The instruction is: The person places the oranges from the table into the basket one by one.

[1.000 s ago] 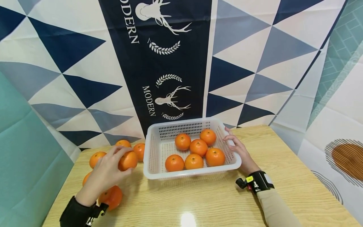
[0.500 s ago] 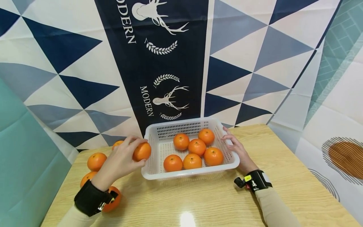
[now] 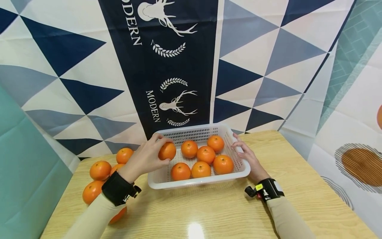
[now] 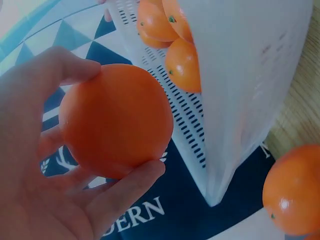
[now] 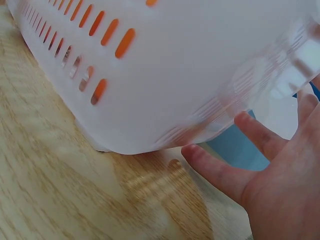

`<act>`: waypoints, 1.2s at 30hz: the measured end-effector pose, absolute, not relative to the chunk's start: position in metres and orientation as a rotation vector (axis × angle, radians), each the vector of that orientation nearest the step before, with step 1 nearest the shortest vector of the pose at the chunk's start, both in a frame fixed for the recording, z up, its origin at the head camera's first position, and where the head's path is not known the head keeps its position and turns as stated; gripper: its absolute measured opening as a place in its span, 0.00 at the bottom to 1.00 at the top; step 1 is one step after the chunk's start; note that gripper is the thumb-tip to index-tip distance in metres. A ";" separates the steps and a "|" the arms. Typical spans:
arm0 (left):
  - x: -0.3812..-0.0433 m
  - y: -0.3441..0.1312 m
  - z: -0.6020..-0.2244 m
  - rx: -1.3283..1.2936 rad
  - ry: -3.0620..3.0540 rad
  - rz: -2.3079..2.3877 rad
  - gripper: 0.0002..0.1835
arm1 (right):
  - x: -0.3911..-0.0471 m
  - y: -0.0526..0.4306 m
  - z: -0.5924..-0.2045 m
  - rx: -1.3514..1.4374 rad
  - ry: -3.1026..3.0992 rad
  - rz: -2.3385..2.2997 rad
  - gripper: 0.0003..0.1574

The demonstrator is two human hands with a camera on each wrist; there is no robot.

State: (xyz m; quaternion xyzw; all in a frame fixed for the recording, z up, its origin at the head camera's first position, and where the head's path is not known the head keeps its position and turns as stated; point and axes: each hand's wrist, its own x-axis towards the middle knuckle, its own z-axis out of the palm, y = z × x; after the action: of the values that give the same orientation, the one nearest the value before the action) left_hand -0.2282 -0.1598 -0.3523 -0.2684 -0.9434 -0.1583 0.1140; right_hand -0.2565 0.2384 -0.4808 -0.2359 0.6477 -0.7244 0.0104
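Note:
My left hand (image 3: 147,156) grips an orange (image 3: 167,151) between thumb and fingers, above the left end of a white plastic basket (image 3: 186,183). In the left wrist view this orange (image 4: 117,120) fills the hand, apart from the basket wall (image 4: 230,100). Several oranges (image 3: 201,169) lie inside the basket, mostly in its middle and right half. My right hand (image 3: 250,161) rests at the basket's right rim. The right wrist view has its extended fingers (image 5: 220,167) spread along the basket's outer side, some tips touching near the rim.
Several loose oranges (image 3: 99,170) lie on the wooden table (image 3: 167,212) left of the basket, partly behind my left arm. A patterned cloth (image 3: 185,66) stands upright behind the table. A teal panel (image 3: 27,166) borders the left side.
My left hand has carried the orange rightward, from beside the loose oranges to over the basket's left end. The right hand stays at the right rim.

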 end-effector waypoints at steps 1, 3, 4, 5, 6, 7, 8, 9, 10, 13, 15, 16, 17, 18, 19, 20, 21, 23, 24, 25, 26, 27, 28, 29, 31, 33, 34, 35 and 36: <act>-0.230 -0.159 -0.354 -0.790 -2.776 -0.473 0.30 | -0.256 0.238 -0.481 -0.738 2.011 -2.263 0.18; -0.233 -0.157 -0.356 -0.799 -2.793 -0.483 0.31 | -0.256 0.238 -0.481 -0.746 1.996 -2.266 0.18; -0.235 -0.157 -0.358 -0.801 -2.804 -0.481 0.31 | -0.256 0.237 -0.481 -0.748 1.993 -2.271 0.18; -0.237 -0.157 -0.359 -0.803 -2.816 -0.485 0.31 | -0.256 0.237 -0.482 -0.749 1.988 -2.277 0.18; -0.239 -0.157 -0.361 -0.804 -2.828 -0.490 0.31 | -0.256 0.237 -0.482 -0.750 1.985 -2.280 0.18; -0.241 -0.157 -0.362 -0.803 -2.843 -0.495 0.31 | -0.257 0.237 -0.482 -0.753 1.983 -2.283 0.18; -0.243 -0.156 -0.363 -0.801 -2.860 -0.498 0.31 | -0.257 0.237 -0.482 -0.754 1.982 -2.287 0.18; -0.246 -0.156 -0.365 -0.798 -2.881 -0.496 0.31 | -0.257 0.238 -0.483 -0.757 1.981 -2.289 0.18; -0.248 -0.156 -0.367 -0.801 -2.899 -0.499 0.31 | -0.258 0.238 -0.483 -0.762 1.978 -2.293 0.17; -0.255 -0.155 -0.372 -0.827 -2.962 -0.486 0.31 | -0.258 0.239 -0.484 -0.780 1.972 -2.292 0.17; -0.259 -0.155 -0.376 -0.861 -2.993 -0.474 0.31 | -0.258 0.239 -0.484 -0.782 1.971 -2.294 0.17; -0.261 -0.155 -0.378 -0.878 -3.003 -0.469 0.31 | -0.258 0.239 -0.484 -0.782 1.971 -2.293 0.17; -0.262 -0.155 -0.380 -0.889 -3.015 -0.462 0.31 | -0.258 0.239 -0.485 -0.782 1.969 -2.292 0.17; -0.264 -0.155 -0.381 -0.896 -3.024 -0.459 0.31 | -0.258 0.239 -0.485 -0.782 1.967 -2.291 0.17; -0.265 -0.156 -0.383 -0.904 -3.030 -0.451 0.31 | -0.258 0.239 -0.485 -0.779 1.965 -2.292 0.17; -0.266 -0.156 -0.384 -0.911 -3.032 -0.452 0.31 | -0.258 0.239 -0.485 -0.775 1.960 -2.296 0.17; -0.267 -0.156 -0.384 -0.913 -3.039 -0.444 0.32 | -0.258 0.239 -0.485 -0.775 1.960 -2.294 0.17; -0.267 -0.155 -0.384 -0.914 -3.059 -0.439 0.31 | -0.259 0.240 -0.485 -0.769 1.968 -2.285 0.17; -0.268 -0.155 -0.384 -0.921 -3.069 -0.431 0.31 | -0.259 0.240 -0.485 -0.764 1.971 -2.283 0.17; -0.267 -0.155 -0.384 -0.925 -3.083 -0.415 0.31 | -0.259 0.240 -0.484 -0.757 1.977 -2.279 0.17; -0.267 -0.155 -0.384 -0.932 -3.096 -0.406 0.31 | -0.260 0.240 -0.484 -0.750 1.982 -2.277 0.17; -0.267 -0.155 -0.383 -0.941 -3.109 -0.395 0.31 | -0.260 0.241 -0.484 -0.744 1.988 -2.275 0.18; -0.266 -0.155 -0.383 -0.951 -3.118 -0.382 0.31 | -0.260 0.240 -0.484 -0.741 1.990 -2.274 0.18; -0.266 -0.155 -0.383 -0.957 -3.127 -0.365 0.31 | -0.259 0.240 -0.484 -0.745 1.987 -2.274 0.18; -0.267 -0.155 -0.384 -0.970 -3.136 -0.333 0.31 | -0.259 0.240 -0.483 -0.756 1.987 -2.276 0.18; -0.267 -0.154 -0.384 -0.984 -3.137 -0.313 0.31 | -0.258 0.240 -0.483 -0.772 1.980 -2.279 0.18; -0.268 -0.154 -0.384 -0.988 -3.137 -0.305 0.31 | -0.258 0.239 -0.482 -0.780 1.980 -2.279 0.18; -0.269 -0.153 -0.384 -0.992 -3.140 -0.296 0.32 | -0.258 0.239 -0.482 -0.784 1.982 -2.279 0.18; -0.270 -0.153 -0.384 -0.998 -3.143 -0.289 0.32 | -0.258 0.239 -0.481 -0.785 1.984 -2.280 0.18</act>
State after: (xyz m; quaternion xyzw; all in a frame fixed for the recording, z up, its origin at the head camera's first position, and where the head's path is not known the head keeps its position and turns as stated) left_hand -0.2696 -0.1527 -0.3843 -0.3005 -0.9461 -0.0870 -0.0843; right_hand -0.2578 0.2390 -0.4808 -0.2513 0.6353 -0.7302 0.0097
